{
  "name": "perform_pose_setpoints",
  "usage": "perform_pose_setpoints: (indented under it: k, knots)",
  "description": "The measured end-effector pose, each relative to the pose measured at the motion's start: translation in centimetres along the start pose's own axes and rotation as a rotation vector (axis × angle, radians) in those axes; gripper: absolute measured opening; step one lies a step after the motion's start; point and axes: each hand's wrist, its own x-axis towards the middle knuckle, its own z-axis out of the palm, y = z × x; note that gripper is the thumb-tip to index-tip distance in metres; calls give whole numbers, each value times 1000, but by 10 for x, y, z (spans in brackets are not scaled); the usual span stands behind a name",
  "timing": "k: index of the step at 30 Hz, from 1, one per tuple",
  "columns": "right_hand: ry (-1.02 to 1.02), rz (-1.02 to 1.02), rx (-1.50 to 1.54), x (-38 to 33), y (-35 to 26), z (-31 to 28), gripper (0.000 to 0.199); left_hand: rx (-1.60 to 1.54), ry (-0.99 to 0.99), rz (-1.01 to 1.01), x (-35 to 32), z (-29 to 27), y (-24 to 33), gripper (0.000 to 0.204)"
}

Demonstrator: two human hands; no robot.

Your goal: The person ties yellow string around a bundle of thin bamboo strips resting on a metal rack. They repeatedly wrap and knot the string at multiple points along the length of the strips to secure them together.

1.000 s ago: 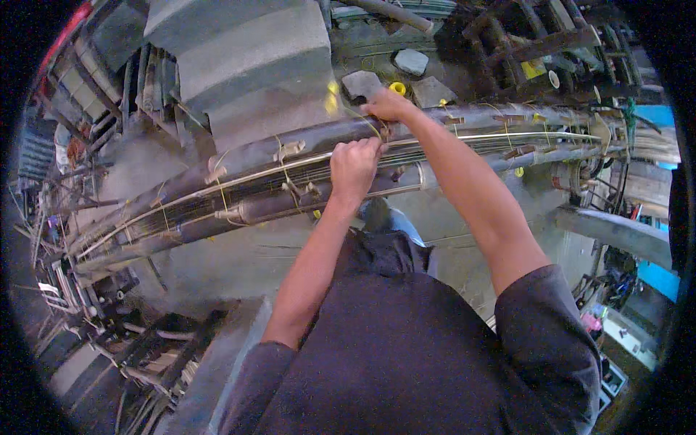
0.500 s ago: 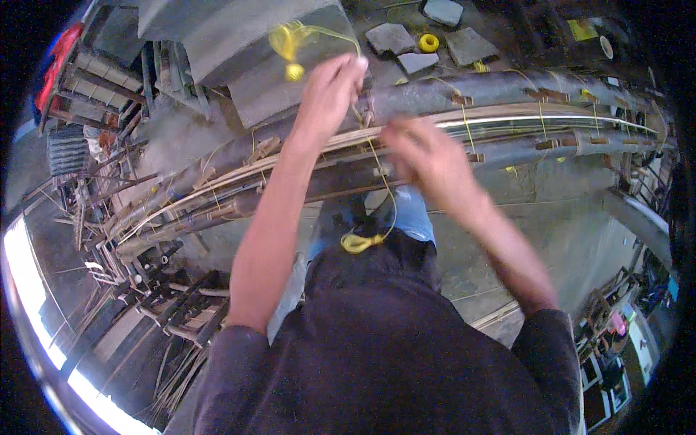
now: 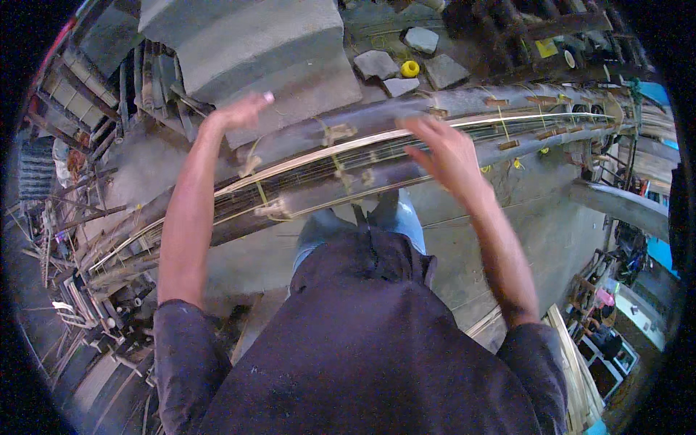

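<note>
Cluttered workshop, bare concrete floor [image 3: 507,239]. Bkgd, L to R: wooden racks [image 3: 148,76] are stood beyond the far edge of the long frame [image 3: 362,143], L side; next, concrete steps [image 3: 254,54]; then flat grey stones [image 3: 376,65] w/ a yellow roll [image 3: 409,69] lying among them, nr the far edge; a grey beam [image 3: 620,208] is seen off the R end, near side.

The frame is stretched L to R across most of the view: far pole [image 3: 297,140] & near pole [image 3: 322,193], both dark, w/ thin strands & pale strips [image 3: 290,167] run lengthwise btwn them. Yellow ties [image 3: 503,119] are strung across at intervals; wooden pegs [image 3: 338,133] are set on the poles. Whole frame is judged heavy & stiff, best gripped by the poles, nr either end. Strips look light, thin, springy, & could prob. splinter if bent hard; better pinched from above, btwn two ties. Ties look soft, poss. slippery.

Re hands: the frame is crossed by the L forearm [image 3: 185,217], & L hand [image 3: 243,114] is held past its far edge, L of mid, apart from the strips; too blurred, can't tell if anything's held. R hand [image 3: 449,154] is held over the frame, R of mid; thumb & fingers are spread apart, nothing seen in it; contact w/ strips can't be told.
</note>
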Motion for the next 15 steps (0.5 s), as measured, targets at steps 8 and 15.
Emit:
perform_pose_setpoints:
  k: [8,15]
  knots:
    - [-118,123,-35,27,-39,14,22,-104,438,606,-66,9,47,36]
    - [-136,175,208,37,-6,49,19,286,730,324,-70,-1,32,33]
